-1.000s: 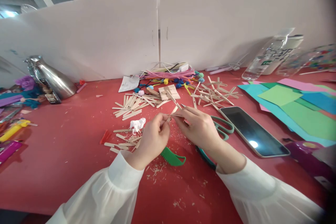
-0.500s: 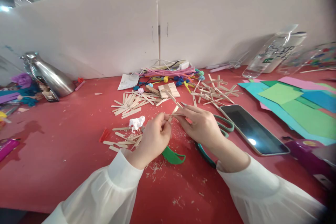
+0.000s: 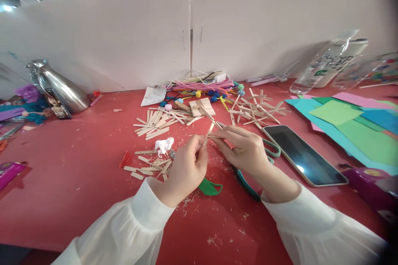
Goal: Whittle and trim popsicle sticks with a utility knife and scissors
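Over the middle of the red table, my left hand (image 3: 189, 163) pinches a wooden craft stick (image 3: 210, 127) that points up and away. My right hand (image 3: 244, 147) is closed on a thin wooden strip (image 3: 214, 136), which crosses the craft stick at my left fingertips. Whether the two pieces touch is too small to tell. Below the hands lies a green plastic handle (image 3: 209, 187), partly hidden by my left hand. Teal-handled scissors (image 3: 272, 149) rest under my right hand, mostly covered. Wood shavings (image 3: 214, 240) are scattered around.
Craft sticks (image 3: 157, 122) lie in a loose pile beyond, with joined sticks (image 3: 258, 107) to their right. A phone (image 3: 304, 155), coloured paper (image 3: 348, 128) and a clear bottle (image 3: 320, 66) stand or lie right. A steel jug (image 3: 65, 87) is far left; crumpled white tissue (image 3: 164, 145) sits nearer.
The whole view has shifted slightly, so things sit a little further right. The craft stick between my fingers has tilted a little more upright; both hands keep their grip.
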`<state>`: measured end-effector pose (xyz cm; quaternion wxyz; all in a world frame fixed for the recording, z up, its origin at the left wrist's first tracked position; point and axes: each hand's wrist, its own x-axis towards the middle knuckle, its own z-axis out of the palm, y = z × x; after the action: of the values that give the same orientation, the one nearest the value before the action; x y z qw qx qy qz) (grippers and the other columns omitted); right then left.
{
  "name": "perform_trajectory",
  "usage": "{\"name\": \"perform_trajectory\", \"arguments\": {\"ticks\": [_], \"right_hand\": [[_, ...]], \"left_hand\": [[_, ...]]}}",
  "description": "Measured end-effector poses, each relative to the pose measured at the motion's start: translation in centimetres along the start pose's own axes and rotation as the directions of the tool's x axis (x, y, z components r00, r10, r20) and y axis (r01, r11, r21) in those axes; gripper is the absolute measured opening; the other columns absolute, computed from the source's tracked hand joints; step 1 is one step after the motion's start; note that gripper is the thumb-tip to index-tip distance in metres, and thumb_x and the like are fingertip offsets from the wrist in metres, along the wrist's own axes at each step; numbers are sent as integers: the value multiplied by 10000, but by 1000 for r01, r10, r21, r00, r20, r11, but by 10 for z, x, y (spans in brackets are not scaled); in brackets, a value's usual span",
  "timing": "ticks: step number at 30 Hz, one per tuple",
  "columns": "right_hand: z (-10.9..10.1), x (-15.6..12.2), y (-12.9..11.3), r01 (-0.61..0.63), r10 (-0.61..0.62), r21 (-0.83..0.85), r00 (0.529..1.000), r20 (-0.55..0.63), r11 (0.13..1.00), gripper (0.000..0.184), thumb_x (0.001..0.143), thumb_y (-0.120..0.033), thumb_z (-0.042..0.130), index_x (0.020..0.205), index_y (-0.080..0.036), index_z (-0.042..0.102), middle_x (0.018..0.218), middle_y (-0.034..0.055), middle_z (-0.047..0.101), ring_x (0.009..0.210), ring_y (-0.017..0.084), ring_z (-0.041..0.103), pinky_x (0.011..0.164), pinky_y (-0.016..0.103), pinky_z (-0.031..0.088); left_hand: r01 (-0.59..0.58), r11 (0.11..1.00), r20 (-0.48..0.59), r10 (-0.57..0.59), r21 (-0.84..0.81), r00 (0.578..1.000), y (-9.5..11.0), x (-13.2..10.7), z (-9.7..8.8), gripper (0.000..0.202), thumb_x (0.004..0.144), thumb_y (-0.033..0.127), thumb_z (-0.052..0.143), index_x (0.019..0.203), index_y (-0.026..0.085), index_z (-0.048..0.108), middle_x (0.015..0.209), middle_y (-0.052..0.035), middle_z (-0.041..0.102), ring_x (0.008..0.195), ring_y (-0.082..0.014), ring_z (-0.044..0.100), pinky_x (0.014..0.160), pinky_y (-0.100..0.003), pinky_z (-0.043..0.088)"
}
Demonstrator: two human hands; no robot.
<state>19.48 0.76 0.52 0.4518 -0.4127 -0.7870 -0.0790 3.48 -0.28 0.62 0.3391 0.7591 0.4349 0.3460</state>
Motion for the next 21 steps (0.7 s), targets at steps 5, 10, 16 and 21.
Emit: {"name": "perform_trajectory", "arguments": {"ticks": [5,10,16,21], "right_hand": [[-2,2,-4,-259,253,129,966,57,957,144,795,-193,542,746,-180,676,666,27,683,580,128,610,558,237,472],[-3,3,-4,-345,330,187,938,110,920,147,776,-198,550,752,-165,691,691,39,694,602,142,617,551,246,464],[-2,1,-5,-447,425,213,894,143,869,114,752,-189,576,733,-185,688,700,28,706,624,156,635,528,241,465],[1,0,-4,-415,395,224,910,127,882,119,760,-174,569,741,-183,685,718,35,699,641,155,630,547,242,472]], "left_hand": [[-25,999,-7,26,41,1000,-1,1,2,99,872,227,370,783,201,406,579,31,421,485,-105,425,474,-211,292],[-23,999,3,23,44,1000,-1,1,3,105,876,237,370,786,198,405,587,25,462,496,-110,464,477,-206,312],[-21,1000,11,20,14,1000,-7,-1,6,105,889,263,368,869,190,440,655,5,513,550,-115,513,517,-215,375],[67,948,55,-52,-312,997,-9,2,8,146,871,322,431,911,186,467,753,-15,564,599,-110,561,602,-241,465]]}}
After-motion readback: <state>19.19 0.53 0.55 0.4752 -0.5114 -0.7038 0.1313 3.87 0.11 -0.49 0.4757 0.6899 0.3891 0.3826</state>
